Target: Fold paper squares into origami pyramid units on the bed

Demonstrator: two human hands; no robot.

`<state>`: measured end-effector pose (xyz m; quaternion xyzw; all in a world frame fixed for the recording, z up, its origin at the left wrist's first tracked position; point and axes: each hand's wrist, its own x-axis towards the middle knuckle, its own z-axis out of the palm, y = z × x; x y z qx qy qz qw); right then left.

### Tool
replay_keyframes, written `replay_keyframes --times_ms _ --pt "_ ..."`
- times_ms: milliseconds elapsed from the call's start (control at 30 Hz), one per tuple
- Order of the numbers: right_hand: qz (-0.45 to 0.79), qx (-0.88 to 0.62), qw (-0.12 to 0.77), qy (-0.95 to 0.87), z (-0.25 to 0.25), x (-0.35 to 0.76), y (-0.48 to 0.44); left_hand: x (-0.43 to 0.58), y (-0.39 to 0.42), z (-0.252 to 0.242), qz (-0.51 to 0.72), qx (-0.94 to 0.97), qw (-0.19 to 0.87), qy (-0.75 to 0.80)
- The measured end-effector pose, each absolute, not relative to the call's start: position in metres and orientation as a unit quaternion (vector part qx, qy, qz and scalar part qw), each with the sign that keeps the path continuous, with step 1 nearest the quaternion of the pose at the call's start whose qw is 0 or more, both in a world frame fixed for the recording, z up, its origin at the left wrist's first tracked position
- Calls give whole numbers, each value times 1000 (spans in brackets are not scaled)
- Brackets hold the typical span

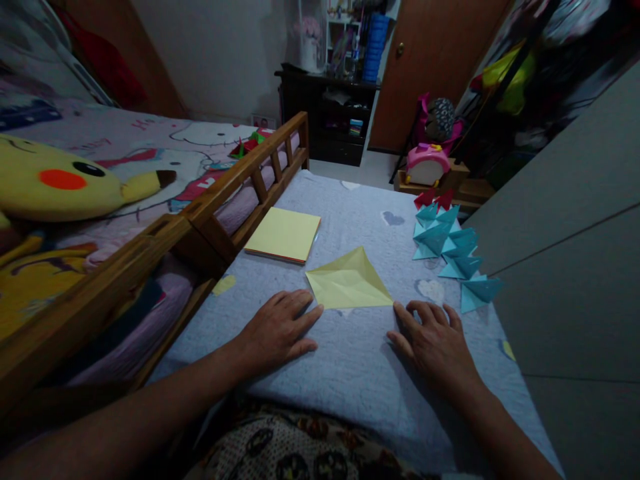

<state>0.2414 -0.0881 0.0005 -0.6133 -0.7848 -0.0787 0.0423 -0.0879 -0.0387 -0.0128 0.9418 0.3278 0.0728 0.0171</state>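
Observation:
A creased yellow paper square (349, 280) lies flat on the pale blue quilted mattress (350, 360), turned like a diamond. My left hand (280, 330) rests palm down on the quilt, fingertips touching the paper's near left corner. At the near right corner sits my right hand (434, 340), also palm down with fingers spread, its index fingertip at the paper's edge. Neither hand holds anything.
A stack of yellow square sheets (285, 234) lies beyond the left hand. Several folded blue paper pieces (450, 250) with two red ones (434, 198) line the right edge by a grey cabinet (575, 253). A wooden bed rail (200, 227) and a yellow plush toy (65, 177) are on the left.

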Motion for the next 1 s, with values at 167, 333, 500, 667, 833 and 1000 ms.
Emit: replay_keyframes --times_ms 167,333,500,667,833,1000 --pt "-68 -628 114 -767 11 232 -75 -91 -34 -14 126 930 80 335" --pt "44 -568 159 -807 10 194 -49 -88 -13 -11 182 892 125 395" --pt "92 -578 149 -797 -5 169 -29 -80 3 -15 173 894 111 398" --pt "90 -570 209 -790 -18 171 -26 -77 5 -15 188 897 105 386" --pt "94 -528 272 -799 -16 184 -27 -78 10 -12 231 890 136 368" --pt "68 -477 335 -810 -16 196 -25 -73 12 -11 290 896 102 319"
